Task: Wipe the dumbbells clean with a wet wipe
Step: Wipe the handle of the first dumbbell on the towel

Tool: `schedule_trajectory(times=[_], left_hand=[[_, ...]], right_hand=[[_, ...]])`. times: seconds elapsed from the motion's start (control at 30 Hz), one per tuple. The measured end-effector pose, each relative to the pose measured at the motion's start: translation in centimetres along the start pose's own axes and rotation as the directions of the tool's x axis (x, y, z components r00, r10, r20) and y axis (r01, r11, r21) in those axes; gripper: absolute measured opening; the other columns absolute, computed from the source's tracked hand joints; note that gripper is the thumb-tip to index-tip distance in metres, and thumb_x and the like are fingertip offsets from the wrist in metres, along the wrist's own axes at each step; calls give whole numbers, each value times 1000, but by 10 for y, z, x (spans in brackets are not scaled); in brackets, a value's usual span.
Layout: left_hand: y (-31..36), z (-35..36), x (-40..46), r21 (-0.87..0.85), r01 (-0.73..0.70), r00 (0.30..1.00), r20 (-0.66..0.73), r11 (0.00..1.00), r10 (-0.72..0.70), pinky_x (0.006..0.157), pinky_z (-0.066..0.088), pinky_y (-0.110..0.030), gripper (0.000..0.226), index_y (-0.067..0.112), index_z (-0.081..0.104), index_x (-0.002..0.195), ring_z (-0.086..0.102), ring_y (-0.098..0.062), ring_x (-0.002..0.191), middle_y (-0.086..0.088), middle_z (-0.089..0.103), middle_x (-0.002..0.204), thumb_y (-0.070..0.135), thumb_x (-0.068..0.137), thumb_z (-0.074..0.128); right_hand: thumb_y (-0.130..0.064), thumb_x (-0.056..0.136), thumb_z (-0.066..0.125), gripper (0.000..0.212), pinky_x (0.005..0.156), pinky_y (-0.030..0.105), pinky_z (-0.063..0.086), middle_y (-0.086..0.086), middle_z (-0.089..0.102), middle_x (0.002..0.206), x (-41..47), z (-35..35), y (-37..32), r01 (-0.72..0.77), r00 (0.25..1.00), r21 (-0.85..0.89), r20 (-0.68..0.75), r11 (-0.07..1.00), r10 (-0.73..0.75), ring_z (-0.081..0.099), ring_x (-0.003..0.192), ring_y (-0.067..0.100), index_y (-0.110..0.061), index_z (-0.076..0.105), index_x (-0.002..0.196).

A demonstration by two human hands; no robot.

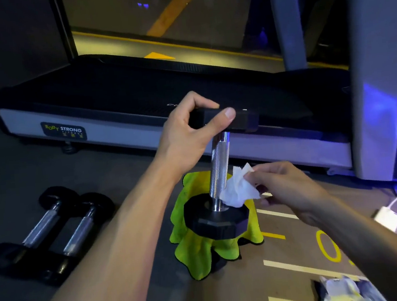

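A dumbbell (219, 163) stands upright on its lower black head, which rests on a bright green cloth (202, 249) draped over something on the floor. My left hand (191, 134) grips the upper black head from the left. My right hand (285, 185) pinches a crumpled white wet wipe (238, 189) that touches the lower part of the knurled chrome handle, just above the lower head. Two more dumbbells (55, 232) lie side by side on the floor to the left.
A treadmill deck (120, 104) with grey side rail runs across behind the dumbbell, its grey upright (375, 60) at the right. A wipes packet (344, 291) lies at the bottom right. A white charger and cable (388, 218) sit on the marked floor at right.
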State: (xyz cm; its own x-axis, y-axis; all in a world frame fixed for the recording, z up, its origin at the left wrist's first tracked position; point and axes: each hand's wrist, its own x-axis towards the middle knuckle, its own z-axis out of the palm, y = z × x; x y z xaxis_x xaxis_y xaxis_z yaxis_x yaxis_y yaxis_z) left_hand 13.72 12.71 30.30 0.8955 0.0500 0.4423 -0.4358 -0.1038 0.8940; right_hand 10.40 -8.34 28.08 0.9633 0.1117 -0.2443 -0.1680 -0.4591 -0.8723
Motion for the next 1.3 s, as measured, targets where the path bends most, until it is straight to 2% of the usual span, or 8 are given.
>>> schedule_trajectory(times=[0.17,0.33,0.5,0.63,0.77,0.93,1.07,1.3], left_hand=[[3,0,-3,6,6,1000,-3,1000,-6,87,52,-44,43,21,68,99,64,-21,90,-12,71,101,57,77,79],[4,0,-2,-4,12,1000,-10,1000,-12,92,52,-46,43,22,68,98,64,-29,102,-13,70,105,58,77,79],[4,2,4,16,32,999,9,999,-33,91,50,-39,44,24,67,98,64,-17,98,-6,69,105,62,77,76],[5,4,9,28,67,997,23,997,-68,94,50,-40,42,27,67,96,64,-23,104,-4,71,106,61,75,77],[11,2,11,43,125,988,87,991,-128,97,46,-21,32,22,68,100,65,-7,113,10,73,113,45,83,83],[29,-1,13,90,182,969,150,979,-195,92,40,-4,21,17,67,98,64,4,112,10,72,118,25,87,82],[34,0,10,91,201,967,141,975,-212,95,42,-8,22,15,68,99,64,0,114,9,72,118,25,86,83],[29,5,8,76,156,986,46,985,-160,92,47,-11,22,10,69,103,65,0,107,6,72,113,23,89,81]], right_hand=[[-29,94,61,31,70,49,57,21,64,72,3,-22,-11,204,973,-422,-9,884,-229,54,63,17,-1,70,83],[-27,93,61,27,68,54,56,1,53,61,7,-38,-11,188,973,-483,-29,855,-230,45,62,14,-7,70,78],[-18,88,60,26,63,46,59,-1,52,55,7,-41,-20,82,987,-474,-86,877,-138,52,55,18,-13,64,63],[-23,79,57,18,55,39,49,7,50,63,9,-46,-29,15,989,-197,-139,980,-43,48,63,20,-13,58,64],[-24,81,58,15,62,34,41,10,56,66,1,-35,-24,-42,971,96,-232,995,63,51,65,23,-16,64,70],[-15,88,62,14,62,30,44,9,58,71,-6,-1,-48,96,914,571,-375,815,155,55,67,21,-16,65,74],[-23,69,61,9,77,38,39,0,62,77,-7,32,-52,176,895,694,-409,698,180,52,81,20,-22,69,67],[-14,90,54,35,73,33,50,6,77,79,-13,62,-60,219,927,803,-349,554,139,68,74,19,-15,78,65]])
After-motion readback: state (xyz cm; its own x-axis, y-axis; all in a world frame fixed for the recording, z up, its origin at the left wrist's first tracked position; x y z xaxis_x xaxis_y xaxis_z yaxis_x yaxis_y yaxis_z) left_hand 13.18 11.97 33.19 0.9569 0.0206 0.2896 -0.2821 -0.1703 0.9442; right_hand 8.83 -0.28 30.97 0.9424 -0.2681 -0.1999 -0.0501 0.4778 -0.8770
